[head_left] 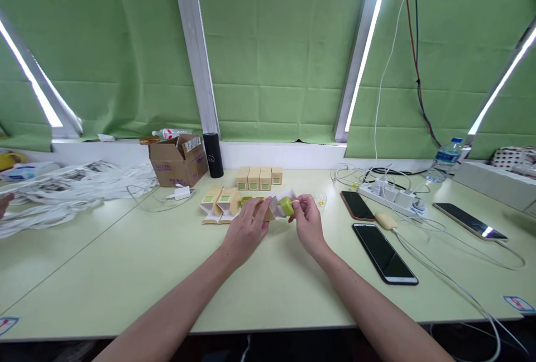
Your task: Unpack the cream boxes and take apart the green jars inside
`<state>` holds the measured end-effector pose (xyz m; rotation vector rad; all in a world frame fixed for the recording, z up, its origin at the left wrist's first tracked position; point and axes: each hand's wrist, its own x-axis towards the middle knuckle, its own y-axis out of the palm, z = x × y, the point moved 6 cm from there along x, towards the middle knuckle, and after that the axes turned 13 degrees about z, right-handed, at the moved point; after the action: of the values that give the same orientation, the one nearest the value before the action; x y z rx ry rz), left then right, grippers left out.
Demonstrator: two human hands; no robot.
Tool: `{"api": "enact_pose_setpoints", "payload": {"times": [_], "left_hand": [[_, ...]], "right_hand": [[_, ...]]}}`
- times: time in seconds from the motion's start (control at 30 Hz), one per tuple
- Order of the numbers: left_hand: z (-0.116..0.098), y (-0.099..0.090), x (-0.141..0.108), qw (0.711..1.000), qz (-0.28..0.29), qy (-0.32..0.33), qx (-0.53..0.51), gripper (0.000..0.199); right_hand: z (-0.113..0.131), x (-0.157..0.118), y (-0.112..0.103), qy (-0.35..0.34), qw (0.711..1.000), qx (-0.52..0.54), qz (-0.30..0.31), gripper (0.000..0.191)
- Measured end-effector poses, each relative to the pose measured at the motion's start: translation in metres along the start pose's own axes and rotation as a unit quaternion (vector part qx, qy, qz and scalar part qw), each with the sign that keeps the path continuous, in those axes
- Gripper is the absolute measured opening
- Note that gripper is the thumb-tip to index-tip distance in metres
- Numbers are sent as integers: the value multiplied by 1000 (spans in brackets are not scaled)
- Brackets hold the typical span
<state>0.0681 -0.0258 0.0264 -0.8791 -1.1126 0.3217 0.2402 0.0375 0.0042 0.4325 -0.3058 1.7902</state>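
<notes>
My left hand (247, 228) is closed around a small open cardboard box (273, 208) with a white inside. The box lies on its side, its mouth to the right. At that mouth is a small green rounded block (286, 206), pinched at its right end by my right hand (309, 227). How far the block sits inside the box I cannot tell. Left of my hands stand small open boxes (229, 200) with raised flaps. Another green piece (246, 200) shows behind my left fingers. A clear plastic piece (320, 200) lies behind my right hand.
Several closed small boxes (254, 179) stand in a row at the back. Behind on the left are a brown carton (178, 163) and a black cylinder (213, 155). Phones (385, 253), cables and a power strip (393, 199) occupy the right. White strips (84, 183) lie far left, beside another person's hand.
</notes>
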Motion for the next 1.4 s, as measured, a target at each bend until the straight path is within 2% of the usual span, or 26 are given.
{"api": "enact_pose_setpoints", "payload": {"times": [0.1,0.2,0.37,0.57,0.63,0.8,0.93,1.03,1.13,1.23,1.3,1.4], "left_hand": [[2,1,0,1000,2,-8,2,73],[3,2,-1,1000,8,-17,4,72],[3,2,-1,1000,23,-14,11,70],[-7,2,-1,998,46,39,5,65],[-8,1,-1,998,46,41,10,65],[1,-1,0,999,23,-6,35,65],[17,-4,0,998,14,-52,29,68],[27,-7,-1,996,6,-81,35,68],[34,-8,-2,994,2,-106,27,66],[36,-6,-3,994,2,-113,8,67],[36,-4,-3,994,2,-111,-1,68],[35,-2,-4,993,3,-117,-13,67]], "right_hand": [[8,0,0,-11,996,91,14,37],[13,0,6,20,985,158,68,41],[16,-4,22,68,978,92,174,44],[5,-11,44,80,961,41,263,36],[3,-10,43,61,966,31,250,34],[9,-3,14,33,990,-45,126,32],[24,-2,1,-4,987,-136,81,27],[32,-4,5,-29,957,-271,102,16],[30,-11,18,-38,899,-409,150,13],[26,-17,27,-29,855,-483,190,14],[24,-20,31,-19,839,-501,212,15],[27,-20,31,-12,835,-499,232,15]]}}
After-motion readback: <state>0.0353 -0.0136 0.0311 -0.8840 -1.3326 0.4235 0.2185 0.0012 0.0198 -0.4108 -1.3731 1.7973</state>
